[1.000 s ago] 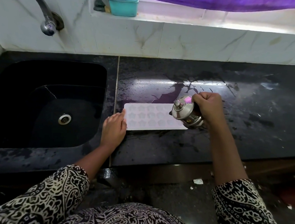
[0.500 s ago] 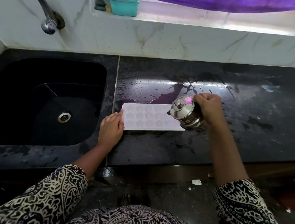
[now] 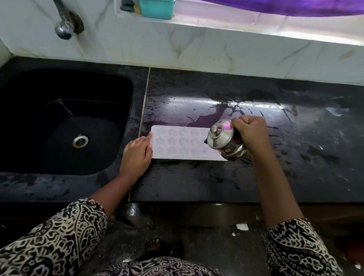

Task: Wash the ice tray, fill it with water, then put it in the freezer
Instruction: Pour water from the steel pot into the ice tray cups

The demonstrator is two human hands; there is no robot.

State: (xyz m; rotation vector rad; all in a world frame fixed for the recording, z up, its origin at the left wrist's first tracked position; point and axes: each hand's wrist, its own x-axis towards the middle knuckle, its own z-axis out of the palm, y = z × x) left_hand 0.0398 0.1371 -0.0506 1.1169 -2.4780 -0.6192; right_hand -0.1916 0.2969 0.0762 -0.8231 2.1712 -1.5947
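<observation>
Little had moved since a second earlier: both hands and the ice tray (image 3: 176, 142) had kept their places, and the view had only drifted a touch. The white tray lay flat on the wet black counter (image 3: 196, 180), just right of the sink (image 3: 53, 111), its long axis running left to right along the counter's front edge. The left hand (image 3: 136, 154) rested at the tray's left short end, fingers straight and together, tips touching the rim, steadying rather than gripping. The right hand (image 3: 250, 134) was curled tight round a steel jug (image 3: 224, 139), tipped with its lid and dark spout leaning left over the tray's right end. I could not make out any stream of water. The filling seemed under way, and the jug would need to travel left along that long axis, toward the steadying hand. A puddle (image 3: 209, 118) shone behind the tray. A tap (image 3: 61, 17) curved over the sink, and a teal box (image 3: 156, 5) sat on the sill. No freezer showed.
</observation>
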